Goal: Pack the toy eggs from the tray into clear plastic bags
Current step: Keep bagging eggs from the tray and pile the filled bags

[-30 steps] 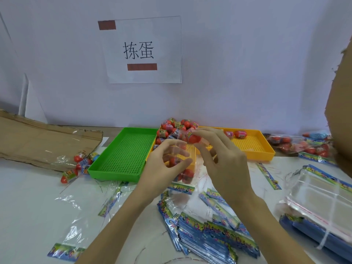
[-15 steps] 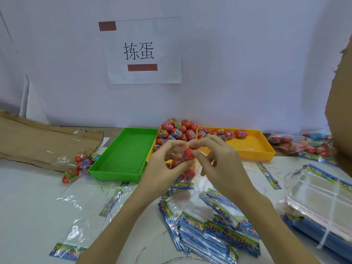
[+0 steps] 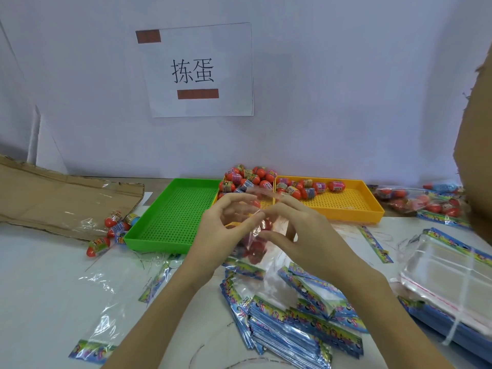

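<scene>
Right, sealing/handling the bag mouth is the step in hand, judging by the pose:

1. Left hand (image 3: 226, 230) and right hand (image 3: 298, 230) both pinch the top of the clear bag (image 3: 257, 243) w/ thumb and fingertips, held in the air just in front of the yellow tray (image 3: 346, 209).
2. Red eggs already sit low in the bag; keep it upright so they stay at the bottom.
3. Pinch only the film edge, not the eggs. It's thin and slippery, so it will likely crease or slide.
4. Keep both sides of the mouth level before closing, or the strip prob. sticks crooked.
5. More toy eggs (image 3: 247, 178) wait piled at the tray's left end; spare bags (image 3: 290, 323) lie stacked close below the hands.
6. Green tray (image 3: 173, 214) beside it holds no eggs.
</scene>
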{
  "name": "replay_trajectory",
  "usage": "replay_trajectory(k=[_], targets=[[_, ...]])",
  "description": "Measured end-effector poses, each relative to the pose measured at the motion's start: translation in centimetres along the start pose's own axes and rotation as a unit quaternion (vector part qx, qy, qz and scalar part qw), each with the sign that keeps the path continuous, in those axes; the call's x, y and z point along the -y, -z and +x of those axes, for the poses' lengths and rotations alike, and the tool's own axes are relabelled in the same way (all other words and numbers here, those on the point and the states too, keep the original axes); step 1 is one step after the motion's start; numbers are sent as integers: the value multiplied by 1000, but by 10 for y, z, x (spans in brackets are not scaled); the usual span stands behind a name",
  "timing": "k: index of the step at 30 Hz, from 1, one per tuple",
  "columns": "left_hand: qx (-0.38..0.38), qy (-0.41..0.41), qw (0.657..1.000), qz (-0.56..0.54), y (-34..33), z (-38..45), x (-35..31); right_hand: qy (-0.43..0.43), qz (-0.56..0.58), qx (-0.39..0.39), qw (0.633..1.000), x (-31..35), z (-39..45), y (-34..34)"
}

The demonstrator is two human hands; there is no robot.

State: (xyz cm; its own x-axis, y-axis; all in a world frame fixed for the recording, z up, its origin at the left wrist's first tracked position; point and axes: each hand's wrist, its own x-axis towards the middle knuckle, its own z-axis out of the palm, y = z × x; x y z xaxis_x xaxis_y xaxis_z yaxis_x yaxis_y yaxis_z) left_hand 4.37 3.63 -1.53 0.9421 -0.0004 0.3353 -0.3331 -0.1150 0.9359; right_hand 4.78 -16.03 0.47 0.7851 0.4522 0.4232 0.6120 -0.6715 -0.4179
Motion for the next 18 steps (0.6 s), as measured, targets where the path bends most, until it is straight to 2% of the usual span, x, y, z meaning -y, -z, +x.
replay_trajectory(k=[4, 8, 13, 16, 18], targets=[[-11, 31, 999, -41, 5, 2, -3, -6, 12, 0, 1000, 1, 0, -2], [23, 83, 995, -39, 6, 3, -5, -17, 18, -10, 1000, -4, 0, -4], [111, 67, 991, -27, 15, 3, -1, -30, 55, -14, 998, -7, -1, -3], [100, 40, 994, -27, 11, 1, 1, -21, 105, -5, 994, -5, -1, -4], [88, 29, 995, -28, 8, 2, 2, -18, 78, 6, 997, -5, -1, -8]])
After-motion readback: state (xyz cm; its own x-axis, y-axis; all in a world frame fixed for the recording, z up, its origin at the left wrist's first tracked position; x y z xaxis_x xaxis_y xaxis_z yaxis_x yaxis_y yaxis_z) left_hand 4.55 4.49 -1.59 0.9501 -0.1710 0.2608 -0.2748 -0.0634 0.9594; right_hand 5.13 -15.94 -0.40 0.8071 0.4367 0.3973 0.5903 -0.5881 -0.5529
